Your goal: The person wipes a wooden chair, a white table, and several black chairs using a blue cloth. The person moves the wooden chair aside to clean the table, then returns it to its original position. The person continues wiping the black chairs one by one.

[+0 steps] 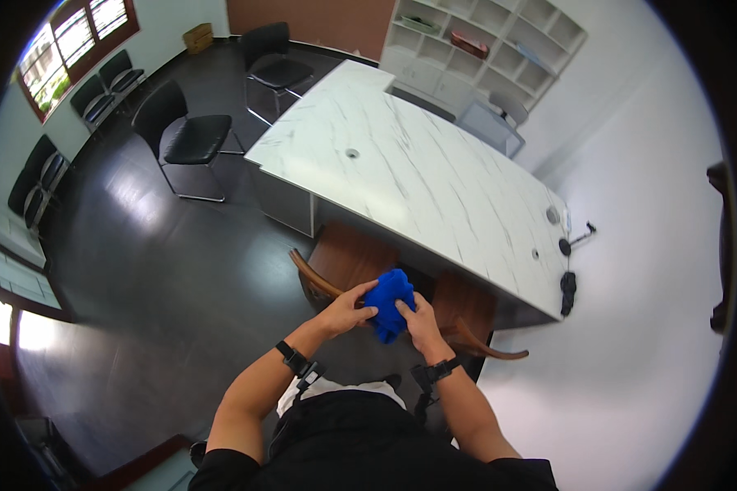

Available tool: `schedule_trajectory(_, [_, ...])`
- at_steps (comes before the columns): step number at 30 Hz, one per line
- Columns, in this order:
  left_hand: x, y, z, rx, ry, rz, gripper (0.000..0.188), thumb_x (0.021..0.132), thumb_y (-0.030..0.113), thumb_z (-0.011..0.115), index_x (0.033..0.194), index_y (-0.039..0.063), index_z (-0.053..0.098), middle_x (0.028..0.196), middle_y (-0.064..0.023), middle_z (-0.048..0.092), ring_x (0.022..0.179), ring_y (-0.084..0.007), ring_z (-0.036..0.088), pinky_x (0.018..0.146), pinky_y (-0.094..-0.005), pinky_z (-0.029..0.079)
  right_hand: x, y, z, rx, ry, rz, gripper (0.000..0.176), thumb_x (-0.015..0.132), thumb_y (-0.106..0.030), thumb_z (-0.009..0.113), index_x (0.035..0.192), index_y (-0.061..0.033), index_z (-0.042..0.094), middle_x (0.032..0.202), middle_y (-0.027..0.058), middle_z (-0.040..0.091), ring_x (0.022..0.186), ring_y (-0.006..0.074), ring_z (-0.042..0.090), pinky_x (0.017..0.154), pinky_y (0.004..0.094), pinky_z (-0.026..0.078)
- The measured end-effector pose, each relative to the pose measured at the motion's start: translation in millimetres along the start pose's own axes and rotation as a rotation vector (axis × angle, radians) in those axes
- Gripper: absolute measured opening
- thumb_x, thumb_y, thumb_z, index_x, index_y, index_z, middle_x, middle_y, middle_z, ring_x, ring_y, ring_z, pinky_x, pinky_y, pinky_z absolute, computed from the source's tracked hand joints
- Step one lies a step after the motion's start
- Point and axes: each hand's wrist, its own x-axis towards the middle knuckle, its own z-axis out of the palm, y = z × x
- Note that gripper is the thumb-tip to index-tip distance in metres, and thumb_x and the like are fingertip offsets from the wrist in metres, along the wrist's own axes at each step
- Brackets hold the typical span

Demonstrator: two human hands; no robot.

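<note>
A bunched blue cloth [390, 304] is held up between my two hands, in front of my body. My left hand [349, 309] grips its left side, the thumb on the near face. On the right side, my right hand [419, 316] pinches the cloth with the thumb across its front. Both wrists carry black straps with small devices. Beyond the cloth stands a long table with a white marble-pattern top [405, 178]. Below and behind my hands are two brown wooden chairs, whose seats [356, 251] [464, 301] reach under the table edge.
Curved wooden chair parts [313, 276] [488, 351] flank my hands. Black chairs [199, 138] [279, 72] stand left of the table. A small black stand [566, 247] and a dark folded item [568, 293] are at its right end, by the white wall. White shelves [479, 46] stand behind.
</note>
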Motion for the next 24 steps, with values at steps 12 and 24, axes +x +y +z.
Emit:
schedule_trajectory(12, [-76, 35, -227, -0.027, 0.267, -0.051, 0.05, 0.117, 0.046, 0.06, 0.149, 0.008, 0.058, 0.133, -0.0107, 0.067, 0.113, -0.021, 0.07, 0.076, -0.035, 0.065, 129, -50, 223, 0.201, -0.141, 0.153, 0.056, 0.116, -0.048, 0.061, 0.135, 0.0036, 0.072, 0.13, 0.0116, 0.077, 0.114, 0.0197, 0.072, 0.103, 0.039, 0.059])
schedule_trajectory(24, [-104, 116, -429, -0.055, 0.483, 0.046, 0.06, 0.11, 0.025, 0.071, 0.162, 0.009, 0.045, 0.143, -0.0112, 0.064, 0.125, -0.0252, 0.068, 0.099, -0.0441, 0.063, 297, -78, 409, 0.29, -0.76, 0.311, 0.086, 0.095, -0.034, 0.091, 0.164, -0.005, 0.049, 0.149, 0.0146, 0.065, 0.135, 0.0292, 0.064, 0.113, 0.0475, 0.055])
